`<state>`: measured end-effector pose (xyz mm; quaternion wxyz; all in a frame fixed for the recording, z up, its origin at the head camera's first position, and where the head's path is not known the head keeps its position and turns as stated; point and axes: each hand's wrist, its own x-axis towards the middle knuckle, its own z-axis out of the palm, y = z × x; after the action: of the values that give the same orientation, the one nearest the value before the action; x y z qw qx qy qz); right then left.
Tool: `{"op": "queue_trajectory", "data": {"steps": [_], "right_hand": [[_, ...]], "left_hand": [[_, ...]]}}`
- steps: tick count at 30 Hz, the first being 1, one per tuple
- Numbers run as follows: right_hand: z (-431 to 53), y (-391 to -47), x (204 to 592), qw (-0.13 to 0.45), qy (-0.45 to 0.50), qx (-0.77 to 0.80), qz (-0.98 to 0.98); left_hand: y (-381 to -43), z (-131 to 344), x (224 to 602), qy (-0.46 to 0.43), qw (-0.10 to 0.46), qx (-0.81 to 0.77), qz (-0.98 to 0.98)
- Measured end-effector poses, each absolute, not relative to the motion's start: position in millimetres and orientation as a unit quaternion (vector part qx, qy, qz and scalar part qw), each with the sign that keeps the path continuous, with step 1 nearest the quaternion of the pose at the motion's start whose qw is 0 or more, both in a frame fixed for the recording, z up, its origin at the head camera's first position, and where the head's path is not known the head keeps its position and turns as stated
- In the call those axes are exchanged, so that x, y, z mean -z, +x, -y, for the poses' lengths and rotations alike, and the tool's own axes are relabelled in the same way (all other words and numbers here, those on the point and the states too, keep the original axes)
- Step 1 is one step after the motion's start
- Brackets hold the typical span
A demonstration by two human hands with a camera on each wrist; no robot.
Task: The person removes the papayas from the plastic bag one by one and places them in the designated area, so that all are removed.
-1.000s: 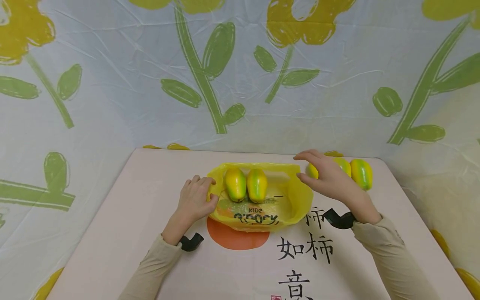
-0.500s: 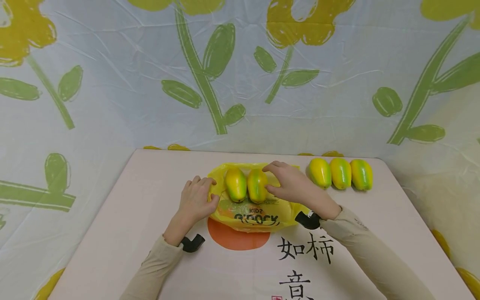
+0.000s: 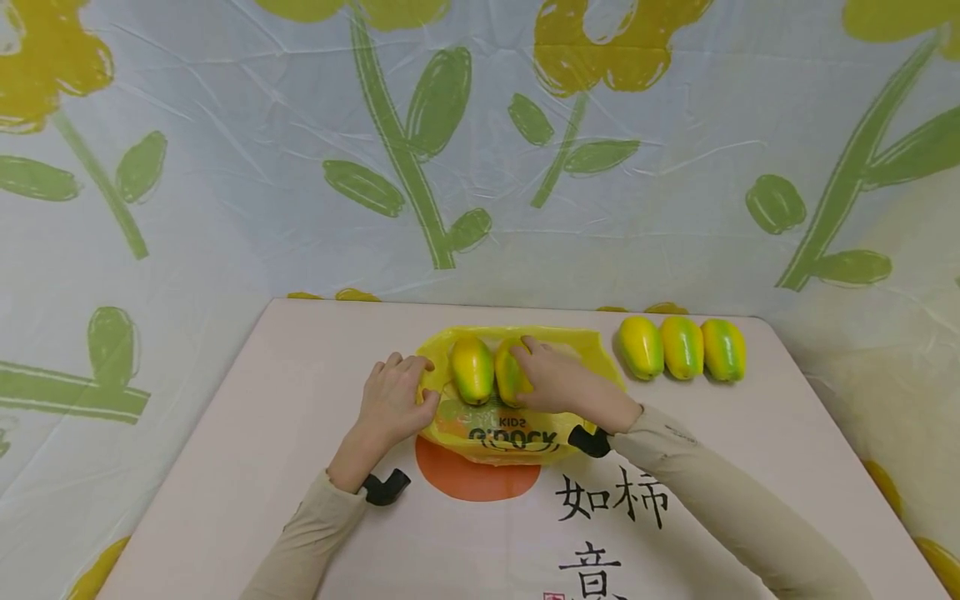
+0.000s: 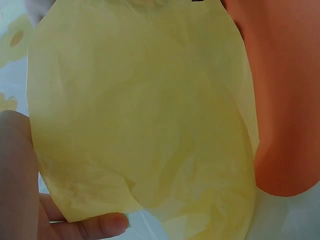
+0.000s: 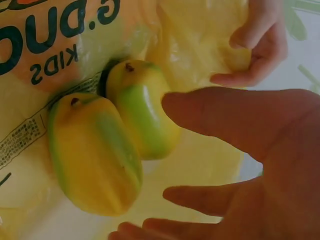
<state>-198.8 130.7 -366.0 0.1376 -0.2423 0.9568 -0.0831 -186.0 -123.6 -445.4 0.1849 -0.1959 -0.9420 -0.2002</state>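
A yellow plastic bag [image 3: 453,429] with dark lettering lies mid-table, its mouth spread open. Two yellow-green papayas rest in it, a left papaya [image 3: 472,371] and a right papaya [image 3: 507,375]. My left hand [image 3: 390,402] pinches the bag's left edge; the left wrist view has a fingertip [image 4: 112,224] under the yellow film. Over the right papaya, my right hand [image 3: 562,385] covers part of it in the head view. In the right wrist view its thumb [image 5: 215,112] and fingers are spread apart, uncurled, close to the two fruits.
Three more papayas stand in a row at the back right, the middle one [image 3: 682,347] between two others. The pink table cover [image 3: 480,550] bears an orange disc [image 3: 480,479] and black characters. A flower-printed curtain [image 3: 285,150] hangs behind the table's far edge.
My right hand has moved left from beside the three papayas, over the bag, to the right papaya in it. The left hand stays at the bag's edge.
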Motion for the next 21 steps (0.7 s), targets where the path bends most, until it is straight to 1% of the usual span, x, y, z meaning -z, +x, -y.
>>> {"op": "queue_trajectory", "data": {"steps": [3, 7, 13, 21], "right_hand": [[-129.9, -199.7, 370.8, 0.182, -0.222, 0.089, -0.954], [-130.1, -200.1, 375.6, 0.210, -0.216, 0.092, -0.949], [-132.6, -200.1, 379.6, 0.211, -0.219, 0.093, -0.948], [-137.7, -203.0, 384.8, 0.194, -0.243, 0.092, -0.946]], "left_hand": [[-186.0, 123.2, 445.3, -0.197, 0.184, 0.199, 0.942], [-185.5, 122.4, 444.2, -0.197, 0.183, 0.197, 0.943], [-185.6, 121.4, 444.2, -0.197, 0.181, 0.193, 0.944], [-186.0, 121.5, 444.6, -0.198, 0.181, 0.190, 0.944]]}}
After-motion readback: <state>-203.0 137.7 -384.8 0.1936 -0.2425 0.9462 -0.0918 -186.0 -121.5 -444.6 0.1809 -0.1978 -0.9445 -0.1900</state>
